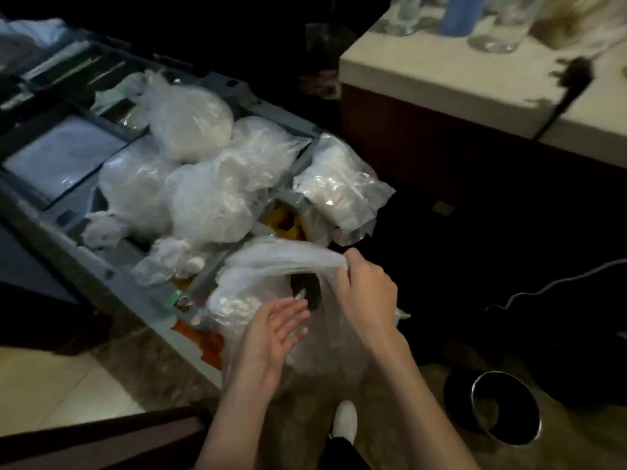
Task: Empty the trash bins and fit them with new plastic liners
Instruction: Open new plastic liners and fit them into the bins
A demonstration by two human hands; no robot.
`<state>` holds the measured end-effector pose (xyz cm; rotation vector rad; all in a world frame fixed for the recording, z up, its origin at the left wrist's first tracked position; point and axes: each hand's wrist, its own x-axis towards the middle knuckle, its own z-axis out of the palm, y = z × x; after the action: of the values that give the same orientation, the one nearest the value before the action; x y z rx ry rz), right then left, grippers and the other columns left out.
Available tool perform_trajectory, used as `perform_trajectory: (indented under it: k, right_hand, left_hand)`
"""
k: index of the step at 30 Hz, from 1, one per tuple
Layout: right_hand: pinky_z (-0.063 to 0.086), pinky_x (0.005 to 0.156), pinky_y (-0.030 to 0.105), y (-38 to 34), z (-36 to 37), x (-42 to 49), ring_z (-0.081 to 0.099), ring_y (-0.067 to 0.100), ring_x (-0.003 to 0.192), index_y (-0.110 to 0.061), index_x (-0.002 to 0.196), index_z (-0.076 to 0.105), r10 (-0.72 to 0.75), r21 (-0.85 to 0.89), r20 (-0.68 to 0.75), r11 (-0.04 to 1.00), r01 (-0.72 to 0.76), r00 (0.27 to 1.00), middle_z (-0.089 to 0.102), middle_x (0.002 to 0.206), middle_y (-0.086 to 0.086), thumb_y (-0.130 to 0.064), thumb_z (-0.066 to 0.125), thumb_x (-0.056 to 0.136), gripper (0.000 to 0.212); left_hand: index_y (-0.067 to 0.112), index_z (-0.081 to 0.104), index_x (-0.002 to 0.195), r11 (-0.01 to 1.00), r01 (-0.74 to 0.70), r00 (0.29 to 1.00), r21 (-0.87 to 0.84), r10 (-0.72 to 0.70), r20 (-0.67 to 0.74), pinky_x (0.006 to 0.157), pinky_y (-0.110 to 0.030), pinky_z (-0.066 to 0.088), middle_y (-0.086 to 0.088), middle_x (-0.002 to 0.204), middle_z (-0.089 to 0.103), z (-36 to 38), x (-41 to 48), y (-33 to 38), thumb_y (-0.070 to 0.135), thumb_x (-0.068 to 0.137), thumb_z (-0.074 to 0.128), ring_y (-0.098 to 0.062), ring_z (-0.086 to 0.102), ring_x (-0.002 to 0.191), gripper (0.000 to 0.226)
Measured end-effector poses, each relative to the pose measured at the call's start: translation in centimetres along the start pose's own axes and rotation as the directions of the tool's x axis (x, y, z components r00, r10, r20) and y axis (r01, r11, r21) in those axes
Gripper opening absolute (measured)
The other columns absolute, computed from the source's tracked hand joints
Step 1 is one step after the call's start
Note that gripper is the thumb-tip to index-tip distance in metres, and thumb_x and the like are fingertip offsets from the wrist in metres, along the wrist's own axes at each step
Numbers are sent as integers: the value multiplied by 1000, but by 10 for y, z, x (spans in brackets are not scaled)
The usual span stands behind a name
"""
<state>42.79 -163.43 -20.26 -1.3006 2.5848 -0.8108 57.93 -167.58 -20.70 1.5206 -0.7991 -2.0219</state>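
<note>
Your left hand (271, 330) and right hand (368, 293) are bare, and both forearms are uncovered down to the lower edge of view. Between them shows your white shoe (344, 418), with a dark trouser leg (342, 452) above it.

Clear plastic liner (271, 257) — bunched, hanging open; round dark bin (502, 415) upright on floor (407, 435) — apparently unlined.

Plastic liner (268, 256): translucent white. Tied bags (203, 198): milky white, crinkled sheen. Cart tray (101, 269): grey. In it, orange scrap (212, 344) and yellow scrap (285, 222). Bin (456, 398): black, silver rim. Shoe (345, 418): white. Surface (441, 72): cream top, dark red-brown side. Floor (51, 385): beige tile, mottled brown border.
</note>
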Motion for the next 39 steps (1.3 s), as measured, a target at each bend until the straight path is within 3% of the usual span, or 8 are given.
perform_trajectory:
  k: [8,11,15,19,23,28,32,39]
  right_hand:
    - [41,53,35,40,-102,-88,54,12,59,-23,84,54,231,188,-230,964,-189,945,54,67,-7,-24,43,99,19]
    - [42,57,38,46,-124,-142,54,13,62,-24,79,50,267,211,-217,952,-222,939,54,67,-5,-22,45,98,19]
    - [45,62,37,42,-133,-225,61,22,75,-24,95,57,292,178,-196,949,-259,936,64,81,2,-22,45,97,12]
    - [50,71,42,46,-129,-306,64,30,89,-19,122,58,403,124,-138,913,-388,904,68,98,9,-23,43,96,30]
    - [51,72,45,44,-145,-358,63,30,88,-16,109,58,447,151,-200,893,-423,872,68,95,10,-26,43,97,22]
    - [46,66,42,58,-165,-420,61,27,81,-23,89,48,564,192,-264,825,-531,782,65,86,5,-27,44,96,9]
    - [35,64,33,79,-189,-468,61,24,84,-21,95,53,641,228,-330,766,-601,693,66,91,4,-24,46,96,8]
    - [46,69,37,138,-251,-552,64,26,88,-17,104,57,727,347,-439,680,-646,529,68,95,7,-19,45,94,15]
  left_hand:
    - [9,58,123,995,-69,925,70,38,377,81,-38,53,-11,111,73,51,-60,-19,39,98,45,-25,70,102,42]
    - [13,68,119,996,-75,819,40,39,572,94,-44,50,-12,119,69,70,-99,-37,52,87,55,-28,64,112,52]
    - [25,77,106,973,-96,554,208,-121,824,84,-30,54,-6,116,72,81,-168,-78,51,79,67,-18,67,110,39]
    - [17,75,109,957,-69,604,282,-185,775,92,-33,50,-6,115,72,61,-216,-140,31,87,64,-17,66,112,28]
    - [5,67,115,955,11,608,297,-242,756,88,-31,57,-11,112,73,61,-251,-166,16,95,57,-20,68,107,25]
    - [5,71,105,916,37,533,400,-356,768,91,-35,54,-11,111,73,76,-294,-215,19,97,54,-21,68,108,24]
    - [8,74,92,873,19,460,487,-440,771,99,-39,49,-12,109,73,94,-338,-255,18,95,53,-24,67,109,23]
    - [4,76,103,776,-125,335,619,-554,762,81,-28,53,-8,103,75,146,-434,-327,21,86,63,-13,70,91,27]
